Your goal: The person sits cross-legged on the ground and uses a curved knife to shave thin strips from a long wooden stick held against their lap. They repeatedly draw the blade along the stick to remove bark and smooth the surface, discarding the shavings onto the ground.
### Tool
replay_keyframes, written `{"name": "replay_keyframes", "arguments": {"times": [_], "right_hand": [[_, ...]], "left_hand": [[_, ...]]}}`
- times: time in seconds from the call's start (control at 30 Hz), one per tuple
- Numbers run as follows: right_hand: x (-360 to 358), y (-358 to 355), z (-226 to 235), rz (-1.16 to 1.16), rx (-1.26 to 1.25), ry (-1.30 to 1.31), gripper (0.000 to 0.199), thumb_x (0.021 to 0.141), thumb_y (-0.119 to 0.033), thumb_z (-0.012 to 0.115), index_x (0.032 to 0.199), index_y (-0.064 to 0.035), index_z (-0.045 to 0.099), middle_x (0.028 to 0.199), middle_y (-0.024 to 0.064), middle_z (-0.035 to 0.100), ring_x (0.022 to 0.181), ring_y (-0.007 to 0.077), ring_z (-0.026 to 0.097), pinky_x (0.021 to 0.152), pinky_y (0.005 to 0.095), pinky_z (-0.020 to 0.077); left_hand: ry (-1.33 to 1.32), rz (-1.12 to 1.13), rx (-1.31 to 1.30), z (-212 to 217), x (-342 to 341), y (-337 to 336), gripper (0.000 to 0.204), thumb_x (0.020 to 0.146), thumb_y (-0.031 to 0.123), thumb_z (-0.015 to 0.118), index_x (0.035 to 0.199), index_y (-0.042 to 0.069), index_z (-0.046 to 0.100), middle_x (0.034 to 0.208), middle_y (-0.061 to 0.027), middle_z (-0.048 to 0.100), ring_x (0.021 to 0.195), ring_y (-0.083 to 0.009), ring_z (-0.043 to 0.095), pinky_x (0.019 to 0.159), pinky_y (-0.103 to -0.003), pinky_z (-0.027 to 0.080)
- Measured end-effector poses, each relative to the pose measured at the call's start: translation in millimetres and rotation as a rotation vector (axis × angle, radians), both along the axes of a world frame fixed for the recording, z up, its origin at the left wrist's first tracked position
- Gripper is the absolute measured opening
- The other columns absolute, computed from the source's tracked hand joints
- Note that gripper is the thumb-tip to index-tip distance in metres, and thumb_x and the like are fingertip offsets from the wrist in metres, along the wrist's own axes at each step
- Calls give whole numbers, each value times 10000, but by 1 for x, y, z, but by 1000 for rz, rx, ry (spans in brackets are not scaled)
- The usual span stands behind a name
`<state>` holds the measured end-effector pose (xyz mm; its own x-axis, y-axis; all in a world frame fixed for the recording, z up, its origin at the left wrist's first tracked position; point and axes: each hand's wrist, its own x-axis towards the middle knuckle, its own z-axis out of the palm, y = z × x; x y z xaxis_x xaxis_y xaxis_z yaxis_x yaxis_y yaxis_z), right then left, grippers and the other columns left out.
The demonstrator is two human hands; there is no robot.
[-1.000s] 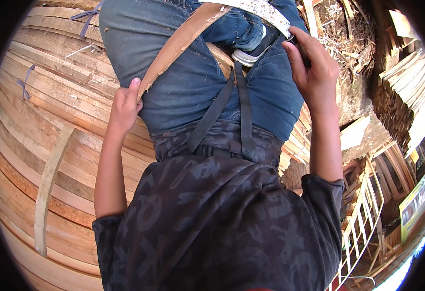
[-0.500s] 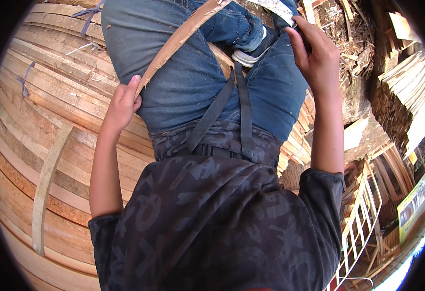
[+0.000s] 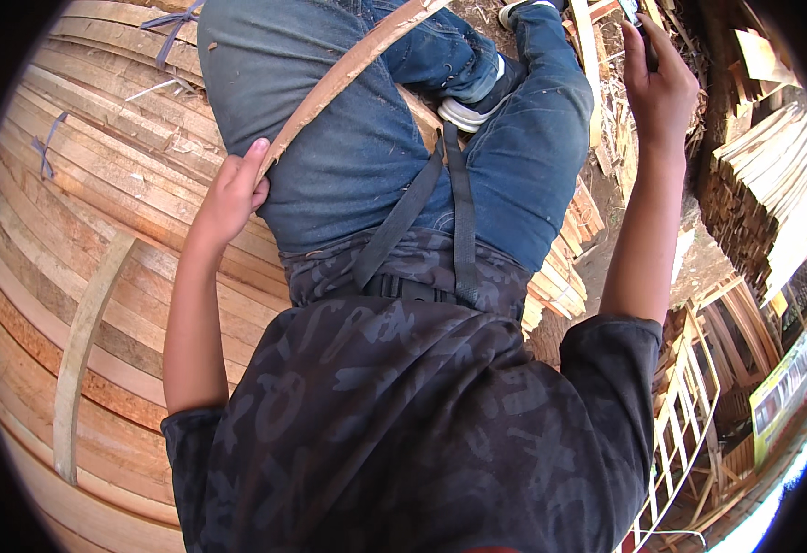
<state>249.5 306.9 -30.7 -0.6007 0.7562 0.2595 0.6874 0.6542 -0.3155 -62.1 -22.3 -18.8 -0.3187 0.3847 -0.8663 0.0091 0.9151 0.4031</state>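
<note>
Now, left hand (image 3: 230, 198): beside the person's left thigh, thumb and fingers pinched together on the near end of a long, slightly curved, rough-edged brown wooden strip (image 3: 353, 72).
Wooden strip: slanting from that grip up and to the right, over the left leg of the faded blue jeans (image 3: 329, 175), and cut off by the upper edge of the view.
Right hand (image 3: 666, 92): raised near the upper edge, well apart from the left one, fingers curled narrowly around a slim dark object (image 3: 644, 46), mostly hidden; a small pale bluish-white piece (image 3: 630, 8) shows just past the fingertips, too little of it to tell its shape.
Lap: two flat black fabric straps (image 3: 463, 212) hanging from the waist, below a dark shoe with a white sole (image 3: 477, 103).
Upper body: short-sleeved black shirt with a grey pattern (image 3: 403, 415).
Left side: long pale-brown wooden planks (image 3: 145, 304) laid close together, with a short greyish wooden slat (image 3: 85, 355) lying across them and blue ties (image 3: 48, 147) further up.
Right side: wood scraps and shavings (image 3: 617, 124) on the ground near the right hand, a stack of thin pale wooden strips (image 3: 777, 198) beyond, and a pale lattice frame (image 3: 682, 433) lower down beside a yellow-edged panel (image 3: 784, 396).
</note>
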Motion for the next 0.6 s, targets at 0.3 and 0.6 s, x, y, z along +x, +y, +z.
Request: {"name": "replay_keyframes", "arguments": {"times": [0.3, 0.6], "right_hand": [[-17, 3, 4, -253, 74, -47, 331, 913, -395, 602, 1032, -98, 684, 787, 151, 682, 743, 323, 676, 665, 376, 526], [-50, -85, 29, 49, -318, 104, 225, 881, -210, 678, 1010, -26, 661, 674, 139, 634, 562, 213, 617, 545, 292, 468]], "left_hand": [[-221, 39, -57, -2, -10, -2, 527, 980, 512, 398, 618, 132, 346, 503, 48, 275, 452, -77, 249, 444, -248, 233], [-326, 80, -50, -8, -13, -5, 507, 995, 495, 348, 627, 147, 322, 466, 58, 252, 408, -67, 219, 402, -253, 188]]}}
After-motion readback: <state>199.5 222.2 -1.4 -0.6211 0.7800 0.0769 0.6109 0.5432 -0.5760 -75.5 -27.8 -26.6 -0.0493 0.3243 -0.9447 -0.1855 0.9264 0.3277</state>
